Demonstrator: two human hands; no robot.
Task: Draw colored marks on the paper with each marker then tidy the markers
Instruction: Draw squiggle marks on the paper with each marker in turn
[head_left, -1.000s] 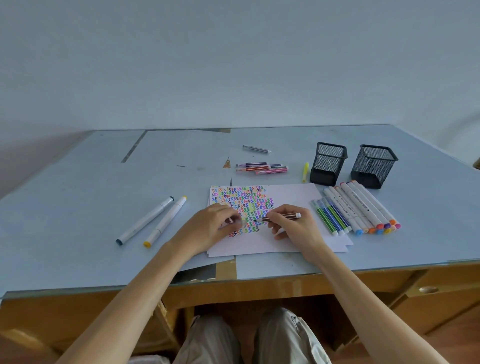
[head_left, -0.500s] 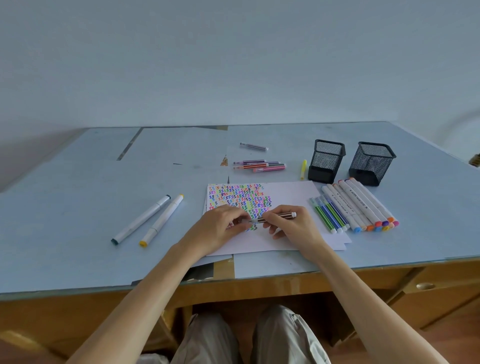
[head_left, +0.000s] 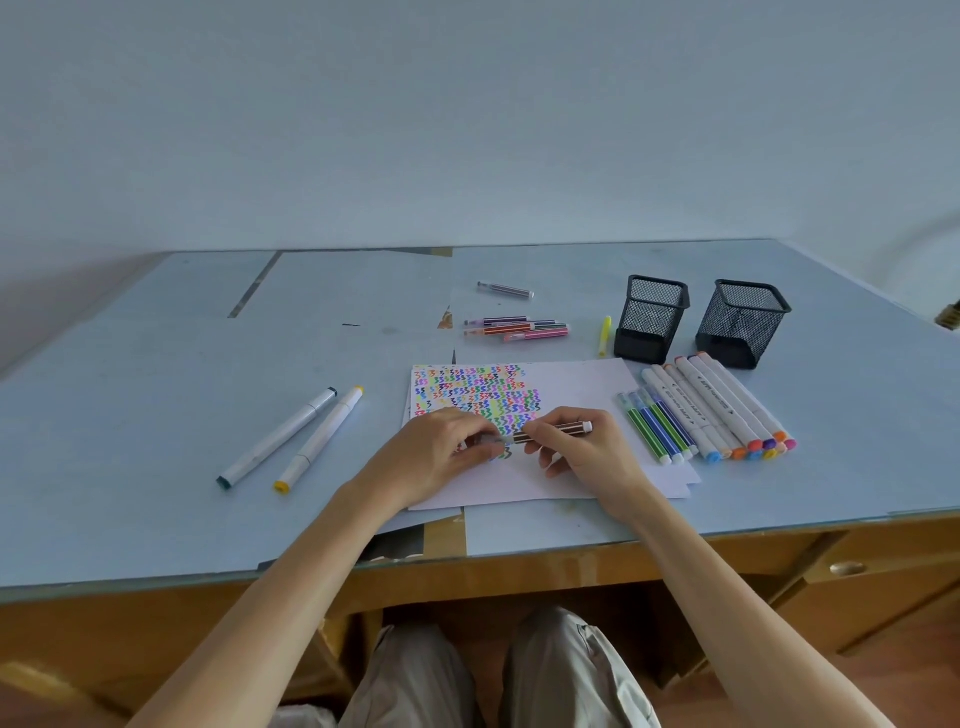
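While both hands met over the paper (head_left: 571, 395) in the head view, the right hand (head_left: 584, 452) pinched a slim brown marker (head_left: 553, 430) between thumb and curled fingers, the barrel lying nearly level with its white end pointing right. The left hand (head_left: 441, 454) had its fingers curled round something small and clear at the marker's left tip; it looked like a cap (head_left: 488, 440), though the fingers hid most of it. Under the hands, the white sheet lay near the front edge of the blue desk (head_left: 156, 415), its upper left part filled with rows of small coloured squiggles (head_left: 475, 392).

Right of the sheet, and partly on it, a row of thin markers (head_left: 657, 426) lay side by side, touching a row of thicker white markers (head_left: 719, 410) with coloured ends toward the person. Behind those stood two black mesh pen holders (head_left: 652, 317), upright and a little apart. A yellow marker (head_left: 604, 335) lay just left of the nearer holder. Farther left, a small cluster of thin markers (head_left: 514, 328) rested beyond the sheet, and a single dark one (head_left: 505, 289) lay farther back. Well apart on the left side of the desk, two thick white markers (head_left: 296, 436) lay side by side at a slant, one with a dark green end, the other yellow.
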